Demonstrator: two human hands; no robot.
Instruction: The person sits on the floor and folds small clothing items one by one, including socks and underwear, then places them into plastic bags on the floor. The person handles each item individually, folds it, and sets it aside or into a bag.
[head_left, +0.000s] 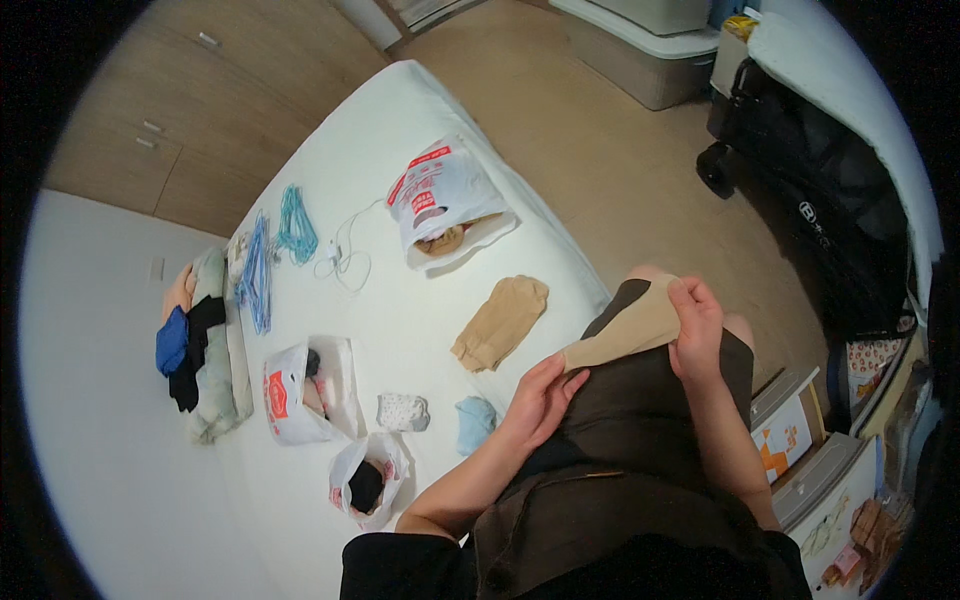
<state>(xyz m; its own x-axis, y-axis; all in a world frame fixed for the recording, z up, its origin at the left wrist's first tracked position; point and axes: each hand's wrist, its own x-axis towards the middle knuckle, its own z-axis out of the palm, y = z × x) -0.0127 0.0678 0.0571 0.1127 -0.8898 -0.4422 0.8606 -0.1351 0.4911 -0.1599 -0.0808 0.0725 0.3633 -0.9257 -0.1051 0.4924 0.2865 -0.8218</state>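
Note:
A beige piece of thin fabric (626, 324), possibly a stocking, is stretched across my lap between both hands. My left hand (541, 397) pinches its near end, while my right hand (696, 322) grips the far end by thumb and fingers. To the left, a tan folded garment (501, 322) lies flat on the white bed sheet (420, 322). Close to my left forearm are a light blue folded cloth (475, 425) and a white patterned folded cloth (403, 412).
White plastic bags (442, 199) holding clothes sit on the bed, with blue hangers (257, 277), teal hangers (297, 225) and a white cable (349, 259). Folded bedding (214, 345) rests by the wall. Open drawers (787, 435) and a black bag (810, 180) stand at my right.

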